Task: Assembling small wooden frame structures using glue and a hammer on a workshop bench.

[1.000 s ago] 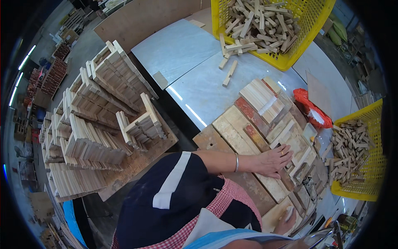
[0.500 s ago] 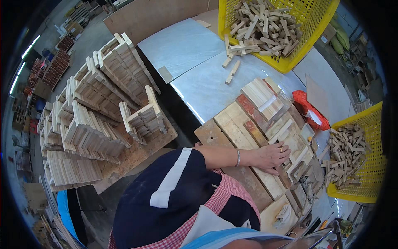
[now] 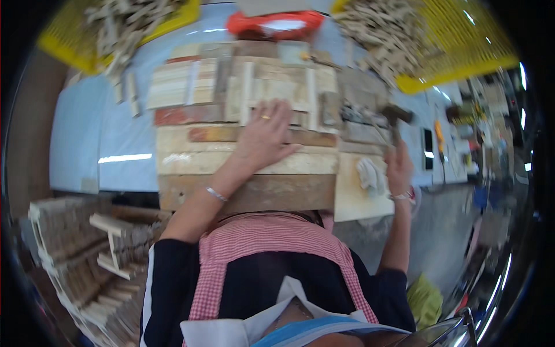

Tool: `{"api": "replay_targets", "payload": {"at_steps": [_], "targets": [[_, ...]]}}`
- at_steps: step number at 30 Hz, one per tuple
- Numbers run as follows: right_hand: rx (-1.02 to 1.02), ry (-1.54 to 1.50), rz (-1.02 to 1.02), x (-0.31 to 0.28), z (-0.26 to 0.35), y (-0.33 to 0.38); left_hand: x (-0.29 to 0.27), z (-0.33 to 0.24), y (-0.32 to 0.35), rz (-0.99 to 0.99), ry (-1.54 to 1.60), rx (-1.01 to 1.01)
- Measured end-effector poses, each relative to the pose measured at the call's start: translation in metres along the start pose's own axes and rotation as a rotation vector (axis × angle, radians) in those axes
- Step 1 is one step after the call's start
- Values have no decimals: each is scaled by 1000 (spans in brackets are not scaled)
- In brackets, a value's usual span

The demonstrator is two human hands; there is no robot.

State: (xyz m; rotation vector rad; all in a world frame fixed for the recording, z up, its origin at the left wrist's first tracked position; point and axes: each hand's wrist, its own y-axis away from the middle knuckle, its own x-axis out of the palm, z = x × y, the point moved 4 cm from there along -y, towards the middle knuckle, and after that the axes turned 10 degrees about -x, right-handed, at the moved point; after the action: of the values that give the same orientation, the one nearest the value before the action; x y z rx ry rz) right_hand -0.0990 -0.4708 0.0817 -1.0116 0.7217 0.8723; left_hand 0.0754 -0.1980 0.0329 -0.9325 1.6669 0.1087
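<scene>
My left hand (image 3: 265, 136) lies flat, fingers stretched out, at the near edge of a wooden jig (image 3: 277, 87). Its fingertips rest by the crosspiece between two pale upright wood strips, the left strip (image 3: 247, 87) and the right strip (image 3: 312, 101). Out to the right, my right hand (image 3: 398, 168) is closed round the handle of a hammer (image 3: 396, 114), its dark head raised above the bench. Motion smears this hand a little. A stack of pale wood strips (image 3: 199, 81) sits left of the jig.
Yellow baskets of short wood pieces stand far left (image 3: 176, 23) and far right (image 3: 419, 81). Between them lies a red plastic bag (image 3: 274, 25). A crumpled white cloth (image 3: 371, 176) is near my right hand. Stacked wooden frames (image 3: 69, 243) fill the lower left.
The view has swung right, bringing the jig to the middle. My right hand with the hammer has come into view. The left hand stays on the jig.
</scene>
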Motion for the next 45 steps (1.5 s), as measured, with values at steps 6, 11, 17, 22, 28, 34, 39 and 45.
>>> {"api": "replay_targets", "payload": {"at_steps": [6, 11, 17, 22, 28, 34, 39, 45], "targets": [[114, -268, 273, 36, 85, -16, -4, -7, 5, 27, -54, 6], [29, -344, 177, 36, 97, -28, -4, -9, 6, 54, -59, 2], [376, -797, 395, 29, 94, -45, -7, -8, 4, 19, -79, 23], [471, -1036, 395, 19, 96, -45, -7, -8, 0, 23, -86, 28], [-113, -216, 243, 37, 94, -39, -5, -9, 3, 43, -81, 13], [128, -258, 223, 15, 113, -56, -6, -7, 3, 42, -82, 11], [-102, -122, 109, 22, 109, -53, -5, -9, 1, 53, -73, 13], [-172, -120, 26, 44, 103, -38, -4, -9, 3, 65, -78, 21]]}}
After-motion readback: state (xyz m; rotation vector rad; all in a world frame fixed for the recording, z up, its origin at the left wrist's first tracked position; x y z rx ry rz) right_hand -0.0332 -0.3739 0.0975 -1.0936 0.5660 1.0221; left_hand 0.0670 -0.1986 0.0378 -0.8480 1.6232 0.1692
